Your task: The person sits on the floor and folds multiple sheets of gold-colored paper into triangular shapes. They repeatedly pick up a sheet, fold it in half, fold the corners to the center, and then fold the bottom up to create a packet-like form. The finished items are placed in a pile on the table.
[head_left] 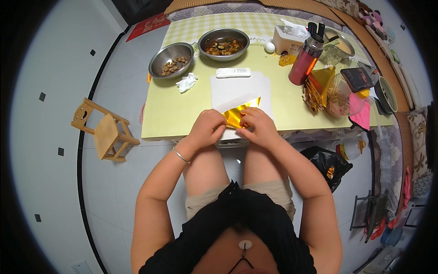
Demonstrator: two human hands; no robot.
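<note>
A sheet of shiny gold foil paper (235, 117), partly white along its far side, lies at the table's near edge on a larger white sheet (228, 89). My left hand (208, 125) has its curled fingers closed on the foil paper's left end. On the right side, my right hand (258, 124) pinches the same paper between thumb and bent fingers. Both wrists rest close to the table edge, above my knees. Beyond the paper, a white remote-like case (233, 72) lies across the top of the white sheet.
On the table stand a metal bowl of nuts (171, 63), a metal bowl of dark soupy food (223, 44), a crumpled tissue (187, 82), a red thermos (306, 59), a tissue box (289, 39) and a bundle of folded gold paper (318, 91). A small wooden chair (108, 135) is at left.
</note>
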